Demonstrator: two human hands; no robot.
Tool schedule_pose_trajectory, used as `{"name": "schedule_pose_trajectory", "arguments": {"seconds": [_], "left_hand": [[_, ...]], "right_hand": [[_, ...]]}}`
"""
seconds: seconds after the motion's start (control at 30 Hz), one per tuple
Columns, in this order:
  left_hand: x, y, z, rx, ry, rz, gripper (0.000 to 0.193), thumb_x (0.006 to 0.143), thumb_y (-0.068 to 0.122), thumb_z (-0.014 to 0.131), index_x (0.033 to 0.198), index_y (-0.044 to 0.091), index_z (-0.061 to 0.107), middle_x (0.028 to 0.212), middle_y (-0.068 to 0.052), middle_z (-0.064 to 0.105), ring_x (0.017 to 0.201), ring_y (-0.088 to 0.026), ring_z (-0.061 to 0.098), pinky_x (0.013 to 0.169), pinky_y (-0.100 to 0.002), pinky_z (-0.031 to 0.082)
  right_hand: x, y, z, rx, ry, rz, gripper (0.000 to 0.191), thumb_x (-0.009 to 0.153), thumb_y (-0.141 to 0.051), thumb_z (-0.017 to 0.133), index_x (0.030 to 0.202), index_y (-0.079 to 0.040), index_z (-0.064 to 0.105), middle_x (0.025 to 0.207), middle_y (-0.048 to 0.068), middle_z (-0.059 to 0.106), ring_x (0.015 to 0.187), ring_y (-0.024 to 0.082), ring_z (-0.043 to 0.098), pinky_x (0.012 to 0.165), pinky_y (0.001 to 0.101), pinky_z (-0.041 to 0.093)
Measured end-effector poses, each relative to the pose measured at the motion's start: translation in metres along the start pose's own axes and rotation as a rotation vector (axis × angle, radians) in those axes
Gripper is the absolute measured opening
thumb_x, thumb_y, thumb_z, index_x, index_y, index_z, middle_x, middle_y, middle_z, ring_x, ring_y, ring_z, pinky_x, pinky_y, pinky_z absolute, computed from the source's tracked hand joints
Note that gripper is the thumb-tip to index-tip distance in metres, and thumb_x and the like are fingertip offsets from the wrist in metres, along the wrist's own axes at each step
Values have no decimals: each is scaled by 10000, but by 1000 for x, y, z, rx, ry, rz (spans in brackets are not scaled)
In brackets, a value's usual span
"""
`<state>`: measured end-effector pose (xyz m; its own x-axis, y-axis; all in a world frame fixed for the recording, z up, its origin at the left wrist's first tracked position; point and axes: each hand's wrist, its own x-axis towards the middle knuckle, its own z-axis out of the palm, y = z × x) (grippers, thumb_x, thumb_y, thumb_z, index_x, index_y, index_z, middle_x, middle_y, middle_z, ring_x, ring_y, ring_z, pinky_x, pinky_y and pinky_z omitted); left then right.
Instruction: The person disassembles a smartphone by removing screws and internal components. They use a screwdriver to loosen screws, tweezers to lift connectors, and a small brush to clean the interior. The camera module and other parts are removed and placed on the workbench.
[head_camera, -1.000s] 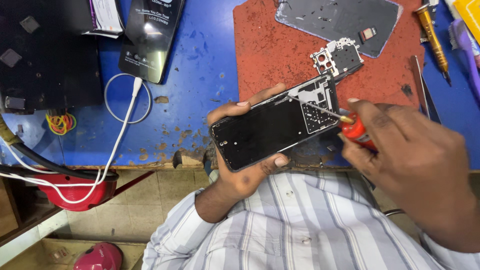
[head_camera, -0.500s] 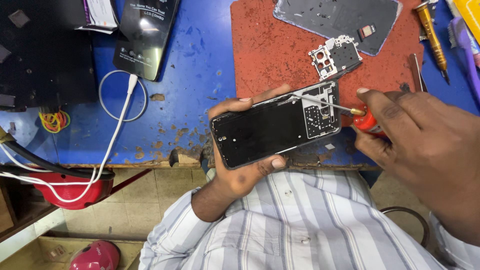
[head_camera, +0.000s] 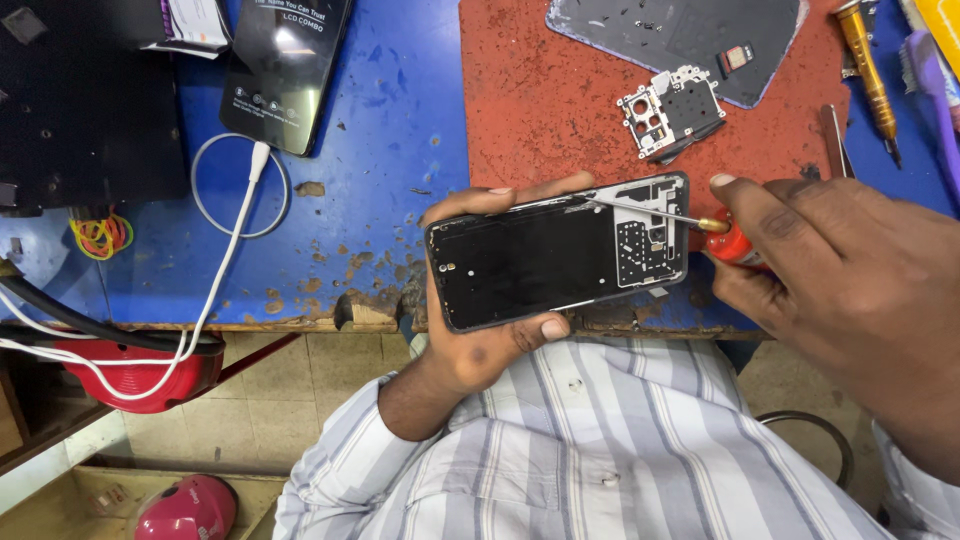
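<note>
While the left hand (head_camera: 480, 340) cradles an opened phone (head_camera: 560, 250) from underneath, its fingers curl over the far long edge and the thumb presses on the near edge, so the phone sits level above the front lip of the blue workbench (head_camera: 400, 130). With its back cover off, the phone shows a dark inner face with a pale patterned patch toward its right end. Closed around the red handle of a small screwdriver (head_camera: 690, 215), the right hand (head_camera: 850, 270) has its index finger laid along the top, and the thin metal shaft slants leftward across the upper right corner of the phone, its tip resting near the top edge of the frame. Behind the phone lies a red work mat (head_camera: 560, 100), scuffed and speckled, and on it a small metal shield plate (head_camera: 672, 110) sits just in front of a grey back cover (head_camera: 660, 30). Further right lie a yellow-handled screwdriver (head_camera: 868, 60) and a pair of tweezers (head_camera: 835, 140), well apart from the hands. On the blue surface to the left, another phone with a dark screen (head_camera: 285, 70) is plugged into a white cable (head_camera: 215, 270) that loops and trails off the bench edge. Some coloured rubber bands (head_camera: 100, 237) lie near the left end. A striped shirt (head_camera: 600, 450) fills the foreground.
</note>
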<state>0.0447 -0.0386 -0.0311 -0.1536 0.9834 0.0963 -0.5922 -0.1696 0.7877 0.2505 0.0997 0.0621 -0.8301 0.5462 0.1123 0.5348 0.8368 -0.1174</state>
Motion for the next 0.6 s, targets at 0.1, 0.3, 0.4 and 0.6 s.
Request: {"name": "schedule_pose_trajectory", "arguments": {"seconds": [0.1, 0.3, 0.4, 0.6], "left_hand": [[0, -1, -1, 24, -9, 3, 770, 970, 166, 870, 1491, 167, 302, 1551, -286, 418, 1416, -327, 495, 1208, -455, 461], [-1, -4, -1, 34, -14, 8, 800, 973, 215, 868, 1513, 167, 279, 1545, -268, 434, 1414, -313, 502, 1214, -450, 460], [-1, -5, -2, 45, -26, 16, 797, 981, 221, 863, 1518, 168, 278, 1538, -261, 443, 1421, -306, 498, 1223, -448, 457], [-1, -5, -3, 60, -34, 22, 792, 985, 216, 859, 1521, 167, 278, 1539, -260, 441, 1420, -305, 497, 1224, -448, 455]], "right_hand": [[1, 0, 0, -4, 10, -25, 520, 682, -175, 871, 1133, 32, 718, 877, 129, 707, 741, 249, 675, 606, 356, 533], [1, -1, 0, 2, -22, -27, 526, 685, -184, 878, 1133, 42, 718, 856, 127, 704, 725, 244, 678, 597, 356, 536], [2, -2, -1, 8, -9, -55, 534, 679, -198, 875, 1126, 43, 712, 874, 137, 708, 726, 239, 678, 594, 350, 536], [1, -3, 0, 4, 0, -51, 530, 668, -178, 876, 1124, 34, 712, 887, 130, 712, 732, 243, 678, 609, 352, 538]]}}
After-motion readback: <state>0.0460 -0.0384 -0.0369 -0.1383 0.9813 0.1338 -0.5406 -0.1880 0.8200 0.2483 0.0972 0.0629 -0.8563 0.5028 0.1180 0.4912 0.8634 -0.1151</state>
